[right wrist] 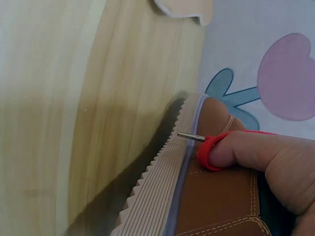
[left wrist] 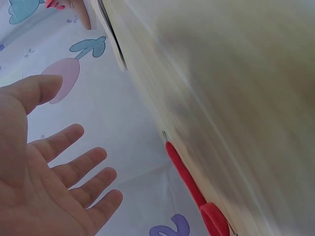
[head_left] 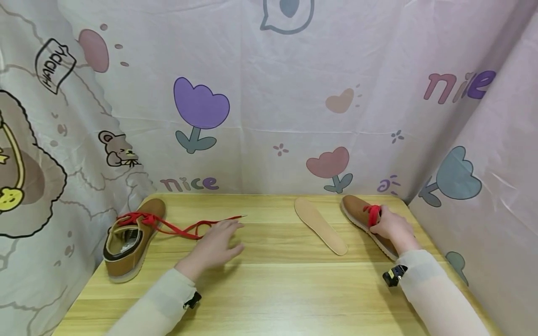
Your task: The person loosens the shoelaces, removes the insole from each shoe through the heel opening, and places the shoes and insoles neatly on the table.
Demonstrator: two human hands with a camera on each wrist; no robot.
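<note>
A brown shoe (head_left: 356, 211) with red laces lies at the right of the table, toe toward the back. My right hand (head_left: 394, 228) grips it near its opening. In the right wrist view, the thumb presses on the shoe's side, with a loop of red lace (right wrist: 209, 155) and its metal tip beside it; the other fingers are hidden. My left hand (head_left: 216, 245) hovers over the table, fingers spread and holding nothing. Close to it, a long red lace (head_left: 180, 230) trails from the other brown shoe (head_left: 126, 266), which stands at the left with its opening toward me.
A tan insole (head_left: 320, 226) lies flat on the wooden table (head_left: 269, 289), left of the right-hand shoe. Printed curtains (head_left: 260, 102) close off the back and both sides of the table.
</note>
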